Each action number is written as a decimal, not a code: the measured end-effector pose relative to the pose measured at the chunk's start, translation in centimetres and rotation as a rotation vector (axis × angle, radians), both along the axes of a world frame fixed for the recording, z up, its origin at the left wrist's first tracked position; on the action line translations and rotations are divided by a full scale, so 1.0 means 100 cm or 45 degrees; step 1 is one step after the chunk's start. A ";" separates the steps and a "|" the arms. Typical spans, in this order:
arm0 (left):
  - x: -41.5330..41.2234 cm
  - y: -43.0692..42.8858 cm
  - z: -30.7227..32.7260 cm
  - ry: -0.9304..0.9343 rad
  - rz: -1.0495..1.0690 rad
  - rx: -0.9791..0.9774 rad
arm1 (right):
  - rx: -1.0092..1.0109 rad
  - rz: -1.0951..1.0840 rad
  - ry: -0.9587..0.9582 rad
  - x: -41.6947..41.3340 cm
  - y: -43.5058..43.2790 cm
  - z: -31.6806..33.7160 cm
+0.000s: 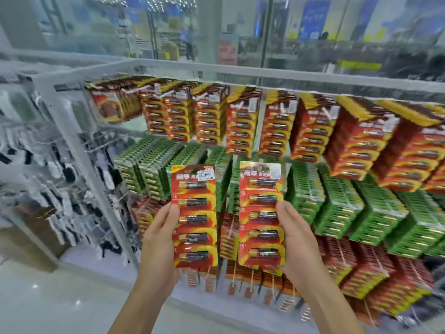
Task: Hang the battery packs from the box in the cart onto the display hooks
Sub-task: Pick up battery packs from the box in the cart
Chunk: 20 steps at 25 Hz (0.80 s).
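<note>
At frame centre, the left hand [159, 233] and right hand [295, 233] are each pinching one five-battery red pack, left pack [195, 216] and right pack [261, 213], fingers closed on edges.

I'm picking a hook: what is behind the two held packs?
Green packs hang behind the left pack and the right pack, red packs lower down. Any hooks behind them are covered.

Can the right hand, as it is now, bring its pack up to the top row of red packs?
Probably yes. The right hand grips its battery pack below the top row, and nothing stands between them, though that row looks full.
</note>
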<state>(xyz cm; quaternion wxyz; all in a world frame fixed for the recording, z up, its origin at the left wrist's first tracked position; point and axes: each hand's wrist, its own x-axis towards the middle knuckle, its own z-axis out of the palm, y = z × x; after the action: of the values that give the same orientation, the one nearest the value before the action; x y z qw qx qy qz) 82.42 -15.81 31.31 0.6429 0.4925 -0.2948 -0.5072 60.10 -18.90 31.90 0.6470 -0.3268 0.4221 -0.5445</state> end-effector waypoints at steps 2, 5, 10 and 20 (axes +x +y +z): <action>0.015 -0.016 0.004 0.004 0.019 -0.011 | -0.005 -0.006 0.052 0.020 -0.013 0.009; 0.029 -0.039 0.006 0.035 0.046 -0.021 | -0.026 -0.030 0.102 0.039 -0.039 0.014; 0.038 -0.073 0.010 0.026 0.135 -0.008 | -0.035 -0.009 0.033 0.049 -0.084 0.011; 0.095 -0.146 0.038 -0.056 0.215 -0.163 | 0.030 0.053 0.033 0.088 -0.148 0.018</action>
<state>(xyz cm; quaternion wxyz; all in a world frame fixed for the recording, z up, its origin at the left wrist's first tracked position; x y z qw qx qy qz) 91.90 -30.37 35.14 0.7069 0.4846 -0.2981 -0.4202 68.92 -33.68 33.75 0.6566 -0.3347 0.4299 -0.5216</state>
